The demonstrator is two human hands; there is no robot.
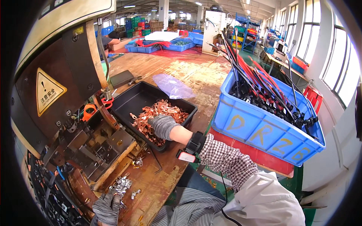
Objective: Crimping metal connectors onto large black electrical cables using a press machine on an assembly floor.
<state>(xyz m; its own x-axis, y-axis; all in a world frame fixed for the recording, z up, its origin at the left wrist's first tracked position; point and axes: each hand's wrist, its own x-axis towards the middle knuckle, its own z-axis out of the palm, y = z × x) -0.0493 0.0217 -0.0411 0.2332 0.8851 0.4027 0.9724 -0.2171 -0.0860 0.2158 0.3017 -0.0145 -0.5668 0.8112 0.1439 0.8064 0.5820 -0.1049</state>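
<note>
My right hand (164, 127), in a grey knit glove, reaches into a black plastic tray (126, 98). It rests on a heap of copper cable lugs (171, 109), and its fingertips are hidden, so its grip cannot be seen. At the lower left, my left hand (106, 208), also gloved in grey, is on the wooden bench (160, 186) with its fingers curled together. Whatever those fingers hold is not visible. Small silver metal terminals (121, 185) lie scattered just beyond it. A press machine (62, 81) with tooling (102, 150) stands close by on the left.
A blue crate (260, 132) full of black and red cables stands to the right. A clear plastic bag (173, 86) lies over the tray's far edge. Orange-handled pliers (89, 112) sit beside the press, and a hex key (155, 162) on the bench. Another person's arm (112, 40) shows farther back.
</note>
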